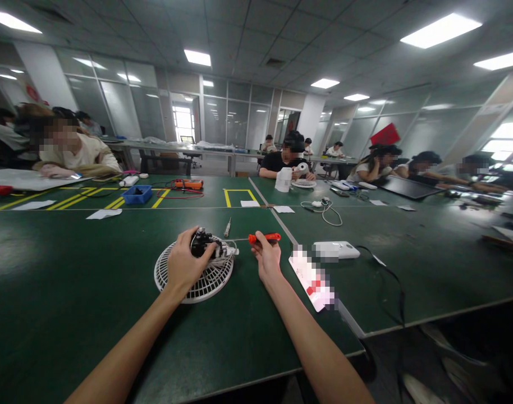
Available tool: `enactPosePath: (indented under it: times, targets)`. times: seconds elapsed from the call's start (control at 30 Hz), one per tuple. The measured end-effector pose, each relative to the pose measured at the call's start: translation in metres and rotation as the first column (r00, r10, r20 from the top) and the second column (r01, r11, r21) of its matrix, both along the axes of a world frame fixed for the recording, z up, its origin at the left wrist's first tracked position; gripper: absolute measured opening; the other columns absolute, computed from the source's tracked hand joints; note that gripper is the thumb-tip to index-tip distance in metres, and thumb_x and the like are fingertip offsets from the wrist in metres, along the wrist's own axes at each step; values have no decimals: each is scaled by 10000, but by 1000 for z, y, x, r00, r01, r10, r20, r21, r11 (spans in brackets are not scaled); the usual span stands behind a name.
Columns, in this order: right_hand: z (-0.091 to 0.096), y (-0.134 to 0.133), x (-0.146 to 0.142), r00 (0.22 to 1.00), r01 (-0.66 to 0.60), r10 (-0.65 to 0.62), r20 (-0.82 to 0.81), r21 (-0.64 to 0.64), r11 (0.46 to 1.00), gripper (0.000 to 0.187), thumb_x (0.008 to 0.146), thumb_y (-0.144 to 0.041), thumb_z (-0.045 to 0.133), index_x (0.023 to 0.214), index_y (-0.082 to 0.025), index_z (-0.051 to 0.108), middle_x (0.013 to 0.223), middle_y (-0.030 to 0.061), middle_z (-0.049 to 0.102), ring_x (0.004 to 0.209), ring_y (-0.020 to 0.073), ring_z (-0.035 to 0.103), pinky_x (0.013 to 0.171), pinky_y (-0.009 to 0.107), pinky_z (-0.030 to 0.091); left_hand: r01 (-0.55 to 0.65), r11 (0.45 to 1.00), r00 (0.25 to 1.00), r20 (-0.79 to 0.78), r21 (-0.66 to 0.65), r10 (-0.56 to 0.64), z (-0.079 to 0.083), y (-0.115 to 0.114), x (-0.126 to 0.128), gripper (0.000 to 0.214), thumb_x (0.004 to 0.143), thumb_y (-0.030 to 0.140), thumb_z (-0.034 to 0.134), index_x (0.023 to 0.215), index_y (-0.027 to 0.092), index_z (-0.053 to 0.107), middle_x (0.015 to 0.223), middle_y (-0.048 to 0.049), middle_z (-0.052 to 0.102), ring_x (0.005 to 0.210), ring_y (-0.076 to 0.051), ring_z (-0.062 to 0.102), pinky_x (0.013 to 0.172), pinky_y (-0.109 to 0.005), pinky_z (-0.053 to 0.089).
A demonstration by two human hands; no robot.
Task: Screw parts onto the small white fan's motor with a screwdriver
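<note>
Green covered the counter (pixel 83 292) in the head view, and a round white grille (pixel 210 285) lay on it in front of the person. Above the grille sat a black motor assembly (pixel 202 244), with pale wires (pixel 223 260) gathered along its right side. The left grip (pixel 184 262) was closed on that assembly, its thumb against the near side and the fingers curled over the left and far side, so that the piece lay directly between thumb and fingers.

The right grip (pixel 266 260) was clamped on the red handle of a screwdriver (pixel 265 238), just right of the grille. Its shaft pointed left toward the assembly, which lay well apart from this grip (whether the tip touched anything was too small to tell).

A smaller screwdriver (pixel 228 226) lay just beyond the grille. Right of the right grip were a partly blurred card (pixel 307 279) and a white device (pixel 338 250), with a dark cable (pixel 393 274) near it. Farther off stood a blue bin (pixel 137 194), and across the counter a co-worker (pixel 273 163) sat behind white parts (pixel 283 180).
</note>
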State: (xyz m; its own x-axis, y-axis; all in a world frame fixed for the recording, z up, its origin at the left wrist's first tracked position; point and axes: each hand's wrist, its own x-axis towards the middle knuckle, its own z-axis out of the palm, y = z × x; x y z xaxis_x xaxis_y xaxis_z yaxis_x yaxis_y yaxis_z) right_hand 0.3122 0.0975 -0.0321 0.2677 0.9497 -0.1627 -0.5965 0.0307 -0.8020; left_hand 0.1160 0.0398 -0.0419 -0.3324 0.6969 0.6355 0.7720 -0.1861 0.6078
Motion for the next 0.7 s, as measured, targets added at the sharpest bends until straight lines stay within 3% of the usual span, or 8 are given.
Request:
enactPosePath:
  times: [0.1,0.33,0.57,0.7]
  targets:
    - [-1,-1,-1,999,-1,0,33,6,1000,365,637,-279,874,815,-216,562,640,-15,719,567,131,672,469,182,478,2,1000,1000,-6,0,-2,-1,1,0,629,842,570,680,1331,182,604,1312,-146,662,1177,-323,660,1038,-495,537]
    - [0,1,1,996,-42,46,-81,53,998,284,648,-163,802,765,-215,549,682,-33,717,631,133,708,649,246,602,0,1000,1000,7,-11,0,4,-3,2,616,838,557,687,1322,184,614,1308,-147,669,1178,-327,661,1038,-496,537]
    - [-2,2,-2,999,23,-23,-25,20,1000,506,613,-250,928,917,-236,524,701,-12,752,640,167,741,554,217,558,-3,1000,1000,6,-12,3,1,-1,0,622,828,559,699,1325,197,608,1318,-142,664,1197,-329,655,1047,-499,532]
    - [-6,3,-2,999,12,-12,-30,22,1000,518,599,-320,957,902,-226,547,702,-3,755,590,147,717,504,193,526,1,1000,1000,16,-11,-1,1,-1,0,626,827,565,700,1320,190,612,1324,-144,660,1200,-327,653,1062,-496,523]
